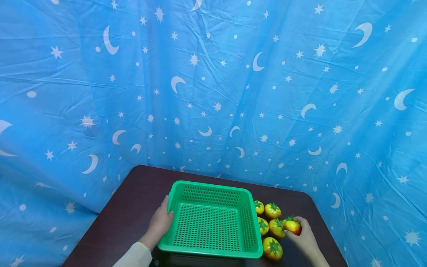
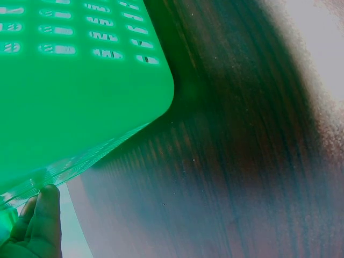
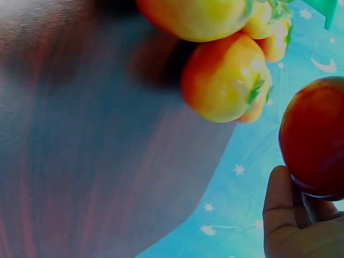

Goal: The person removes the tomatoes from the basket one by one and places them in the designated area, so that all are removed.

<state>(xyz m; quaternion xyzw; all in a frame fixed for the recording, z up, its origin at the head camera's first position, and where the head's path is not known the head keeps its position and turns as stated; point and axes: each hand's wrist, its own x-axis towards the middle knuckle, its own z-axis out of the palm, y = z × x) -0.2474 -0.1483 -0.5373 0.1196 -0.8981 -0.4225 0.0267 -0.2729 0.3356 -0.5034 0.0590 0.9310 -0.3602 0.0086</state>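
Note:
A green plastic basket [image 1: 207,226] with perforated walls and floor sits on the table, with nothing inside it. My left hand [image 1: 161,221] grips its left side, thumb over the rim; in the left wrist view, fingers [image 2: 47,215] of that hand lie against the outer wall of the basket [image 2: 80,107]. To the right of the basket, my right hand [image 1: 305,237] holds a red-and-yellow tomato [image 1: 291,226] with a green leafy top. The right wrist view shows this tomato [image 3: 317,137] dark red from beneath, raised off the table, with the hand's fingers [image 3: 279,199] around it.
Several more tomatoes [image 1: 272,248] lie along the basket's right side, some partly hidden behind its rim. The dark brown table [image 1: 143,189] has rounded far corners. Behind and beside it hangs a blue curtain [image 1: 213,92] printed with white moons and stars.

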